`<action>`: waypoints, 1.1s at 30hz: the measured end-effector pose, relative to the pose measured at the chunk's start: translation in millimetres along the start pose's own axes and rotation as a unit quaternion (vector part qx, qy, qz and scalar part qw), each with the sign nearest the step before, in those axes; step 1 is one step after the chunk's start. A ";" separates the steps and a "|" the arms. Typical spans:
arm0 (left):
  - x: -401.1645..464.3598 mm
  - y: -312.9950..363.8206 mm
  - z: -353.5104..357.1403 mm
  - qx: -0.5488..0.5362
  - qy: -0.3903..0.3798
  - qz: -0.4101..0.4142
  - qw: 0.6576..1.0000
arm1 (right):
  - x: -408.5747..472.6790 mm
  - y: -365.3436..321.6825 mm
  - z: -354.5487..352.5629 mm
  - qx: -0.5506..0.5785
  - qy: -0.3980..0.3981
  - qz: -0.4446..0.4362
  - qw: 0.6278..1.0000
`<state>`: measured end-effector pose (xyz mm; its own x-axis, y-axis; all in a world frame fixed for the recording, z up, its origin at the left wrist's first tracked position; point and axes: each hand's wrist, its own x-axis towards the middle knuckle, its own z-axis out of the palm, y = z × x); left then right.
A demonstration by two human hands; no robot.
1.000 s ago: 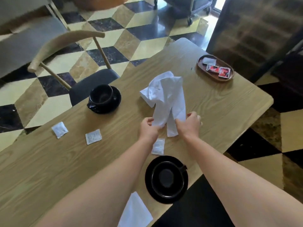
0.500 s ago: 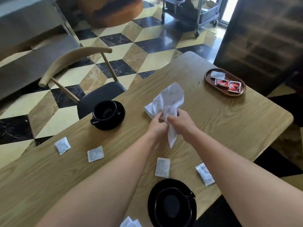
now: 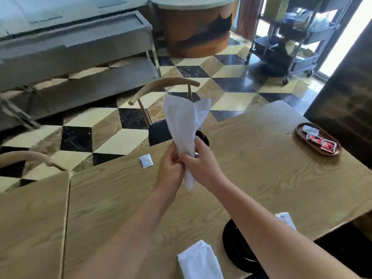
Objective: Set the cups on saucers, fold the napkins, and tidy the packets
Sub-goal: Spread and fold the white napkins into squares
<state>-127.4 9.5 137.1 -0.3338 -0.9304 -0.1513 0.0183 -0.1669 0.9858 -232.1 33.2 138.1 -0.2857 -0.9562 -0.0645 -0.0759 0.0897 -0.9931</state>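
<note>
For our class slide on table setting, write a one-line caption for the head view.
Both hands, left and right, hold a white napkin upright above the wooden table.

No legible text anywhere. White packet point(image 3: 146, 161) shows faint grey print, unreadable. Red packets point(image 3: 320, 142) in far-right tray point(image 3: 302, 135): markings blurred.

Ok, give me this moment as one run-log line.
step: napkin folding | left hand: grips napkin | right hand: grips napkin, raised above table | packet: loose on table | tray: holds packets
</note>
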 end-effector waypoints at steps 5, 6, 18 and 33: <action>-49.0 -7.1 -122.1 0.034 0.119 -0.052 0.991 | -19.6 -8.5 82.9 -0.041 -0.096 0.054 0.993; -57.3 -12.0 -147.0 0.047 0.159 -0.069 0.984 | -21.9 -5.9 91.3 -0.044 -0.092 0.075 0.992; -131.1 -46.7 -380.1 0.202 0.353 -0.165 0.899 | -11.1 -15.4 85.8 -0.268 -0.126 0.218 0.930; -133.1 -25.0 -261.4 0.382 0.136 -0.008 0.914 | -17.1 -59.2 188.5 0.262 0.013 0.398 0.879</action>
<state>163.0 52.2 113.5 -0.0805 -0.9938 -0.0763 -0.6827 -0.0008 0.7307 -42.6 -8.2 179.6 -0.0714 -0.6419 -0.7635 0.6061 0.5800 -0.5443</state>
